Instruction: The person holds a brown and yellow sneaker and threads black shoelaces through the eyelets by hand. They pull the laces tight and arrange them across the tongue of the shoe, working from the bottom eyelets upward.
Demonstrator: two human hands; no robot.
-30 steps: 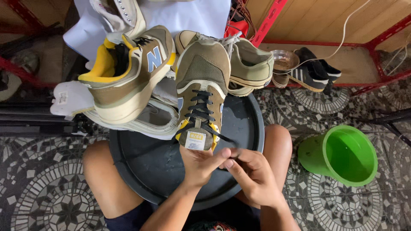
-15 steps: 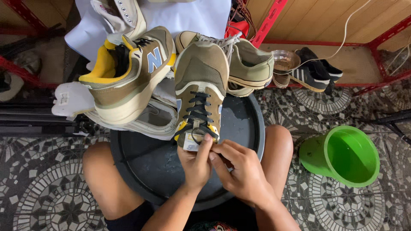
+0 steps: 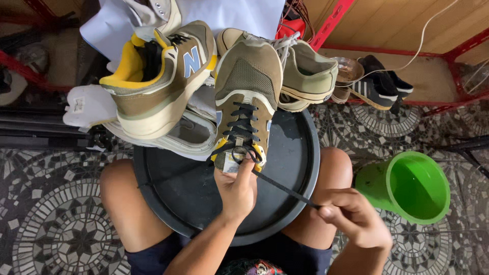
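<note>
An olive and tan sneaker (image 3: 245, 97) with black laces stands heel-toward-me over a round black basin (image 3: 285, 168) between my knees. My left hand (image 3: 237, 191) holds the sneaker at its tongue and top eyelets. My right hand (image 3: 351, 216) is off to the right above my knee, pinching the end of a black lace (image 3: 282, 187) that runs taut from the shoe. The matching sneaker (image 3: 158, 76) with a yellow lining lies on its side to the left.
More shoes are piled behind: a pale sneaker (image 3: 300, 71), a white shoe (image 3: 183, 135) underneath, dark shoes (image 3: 379, 84) by a red rack. A green plastic bucket (image 3: 415, 186) lies tipped on the patterned tile floor at the right.
My right hand has pulled away from the shoe to the lower right, drawing the black lace out taut. My left hand stays at the tongue.
</note>
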